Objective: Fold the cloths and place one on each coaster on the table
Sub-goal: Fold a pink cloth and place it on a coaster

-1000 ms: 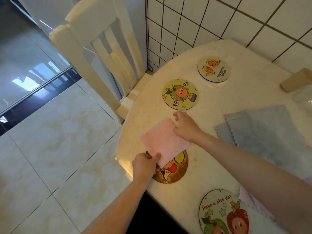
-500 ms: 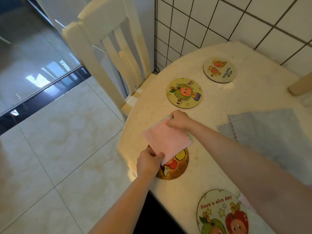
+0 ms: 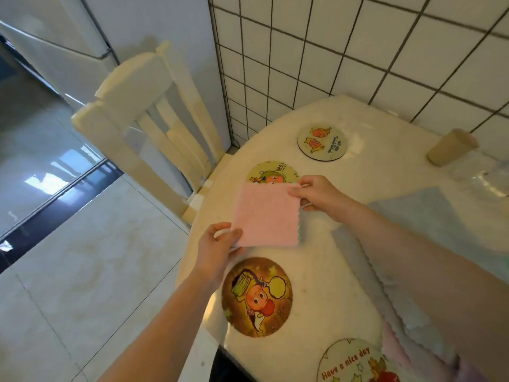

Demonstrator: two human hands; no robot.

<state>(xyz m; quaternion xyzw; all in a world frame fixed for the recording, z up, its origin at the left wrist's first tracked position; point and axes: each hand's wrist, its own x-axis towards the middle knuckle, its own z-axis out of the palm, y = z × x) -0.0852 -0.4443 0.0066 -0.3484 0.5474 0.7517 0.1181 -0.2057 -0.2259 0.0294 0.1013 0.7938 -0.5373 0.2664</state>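
Note:
I hold a folded pink cloth (image 3: 265, 216) lifted above the table. My left hand (image 3: 217, 248) pinches its near left corner and my right hand (image 3: 316, 194) pinches its far right corner. The cloth hangs partly over a green-and-orange coaster (image 3: 268, 172), hiding that coaster's near half. A brown coaster (image 3: 256, 297) lies bare just below my left hand. A white coaster (image 3: 322, 143) sits farther back. A "Have a nice day" coaster (image 3: 355, 362) lies at the bottom edge. Grey-blue cloths (image 3: 429, 213) lie spread to the right, under my right forearm.
A cream wooden chair (image 3: 154, 128) stands against the table's left edge. A tiled wall (image 3: 358, 51) rises behind the table (image 3: 325, 260). A beige block (image 3: 451, 147) and a clear plastic item (image 3: 484, 177) lie at the far right. A pink cloth (image 3: 394, 346) peeks out at the bottom right.
The pink cloth has left the brown coaster, risen and moved away from me, toward the green-and-orange coaster. Both hands went with it, still holding opposite corners.

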